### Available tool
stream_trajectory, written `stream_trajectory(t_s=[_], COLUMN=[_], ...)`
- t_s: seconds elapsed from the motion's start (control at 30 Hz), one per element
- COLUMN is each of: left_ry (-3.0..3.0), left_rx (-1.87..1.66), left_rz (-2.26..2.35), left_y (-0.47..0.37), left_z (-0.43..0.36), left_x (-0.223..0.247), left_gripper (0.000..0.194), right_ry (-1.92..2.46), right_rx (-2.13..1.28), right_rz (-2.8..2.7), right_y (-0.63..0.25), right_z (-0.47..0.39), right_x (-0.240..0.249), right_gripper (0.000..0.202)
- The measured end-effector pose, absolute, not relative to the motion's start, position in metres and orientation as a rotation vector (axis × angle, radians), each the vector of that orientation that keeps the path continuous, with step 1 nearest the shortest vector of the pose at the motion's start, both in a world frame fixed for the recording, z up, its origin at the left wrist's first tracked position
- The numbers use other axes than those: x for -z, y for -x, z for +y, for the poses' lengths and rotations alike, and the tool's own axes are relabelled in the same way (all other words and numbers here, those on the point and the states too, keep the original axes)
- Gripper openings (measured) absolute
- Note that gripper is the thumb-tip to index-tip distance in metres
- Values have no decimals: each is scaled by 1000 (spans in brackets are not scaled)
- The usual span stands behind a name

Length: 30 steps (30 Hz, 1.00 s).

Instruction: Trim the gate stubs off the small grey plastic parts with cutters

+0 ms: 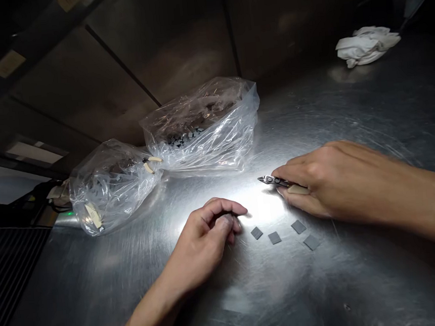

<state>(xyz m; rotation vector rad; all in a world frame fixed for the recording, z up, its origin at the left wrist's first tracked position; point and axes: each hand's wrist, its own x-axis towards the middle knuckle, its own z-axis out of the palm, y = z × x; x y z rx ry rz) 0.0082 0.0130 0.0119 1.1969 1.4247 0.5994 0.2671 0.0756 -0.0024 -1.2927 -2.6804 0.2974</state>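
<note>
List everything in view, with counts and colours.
Table: one, silvery, beneath everything
Square pieces: four, grey, near the hands
Plastic bags: two, clear, left and centre
Small pieces: many, grey, centre bag
Loose pliers: one, cream-handled, between bags
Held pliers: one, metallic, right grip
Cream object: one, unclear, at left bag
Cloth: one, white, far right
Labels: two, tan, upper left
Left hand: one, bare
Right hand: one, bare
</note>
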Motion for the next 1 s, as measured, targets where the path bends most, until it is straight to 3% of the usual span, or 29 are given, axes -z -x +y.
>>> stream_trajectory(t_s=[0.3, 0.5, 0.67, 0.83, 1.0], left_ry=[-1592, -1757, -1435, -852, -603], left_rx=[-307, -271, -512, -752, -831], left_rz=[1427, 1471, 1418, 1220, 1210], left_y=[-19, -23, -21, -23, -23], left_z=[1, -5, -1, 7, 9], left_x=[-19, -11, -11, -4, 3], left_gripper=[25, 9, 12, 33, 23], right_ry=[1269, 1284, 1242, 1196, 1098], right_rx=[-400, -430, -375, -345, -332], right_rz=[-2731, -2759, -2725, -2722, -2683], right_y=[-262, -262, -262, -264, -265], right_z=[73, 73, 71, 68, 66], right_x=[3, 2, 4, 7, 10], right_gripper=[19, 20, 18, 18, 23])
